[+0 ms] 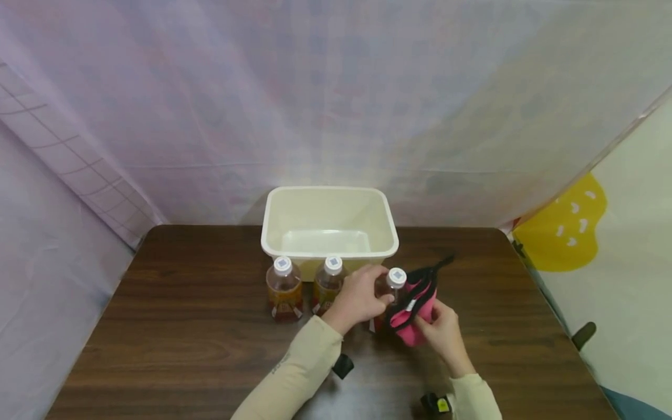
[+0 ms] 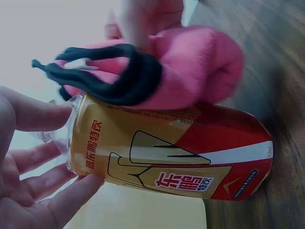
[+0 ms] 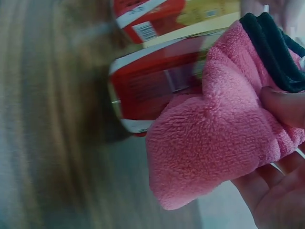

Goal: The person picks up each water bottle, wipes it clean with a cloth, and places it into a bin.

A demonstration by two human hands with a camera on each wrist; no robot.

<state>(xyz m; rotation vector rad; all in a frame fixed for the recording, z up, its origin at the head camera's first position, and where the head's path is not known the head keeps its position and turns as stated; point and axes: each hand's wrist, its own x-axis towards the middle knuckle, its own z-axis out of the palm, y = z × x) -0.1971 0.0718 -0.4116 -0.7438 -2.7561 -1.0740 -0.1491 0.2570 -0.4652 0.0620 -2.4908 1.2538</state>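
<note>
My left hand (image 1: 361, 296) grips the shoulder of a white-capped drink bottle (image 1: 397, 277), thumb and fingers round it. The bottle's red and gold label (image 2: 162, 152) faces the left wrist camera. In my right hand (image 1: 446, 337) is a folded pink cloth (image 3: 205, 133) with dark edging, pinched between thumb and fingers. The cloth lies against the bottle's right side and covers part of the label in the right wrist view. Two similar bottles stand to the left: a middle bottle (image 1: 333, 266), partly behind my left hand, and a far-left bottle (image 1: 284, 291).
A cream plastic bin (image 1: 329, 255) stands just behind the bottles, at the back of the dark wooden table (image 1: 184, 326). Behind it hangs a pale curtain (image 1: 336, 105). Bare tabletop lies on both sides.
</note>
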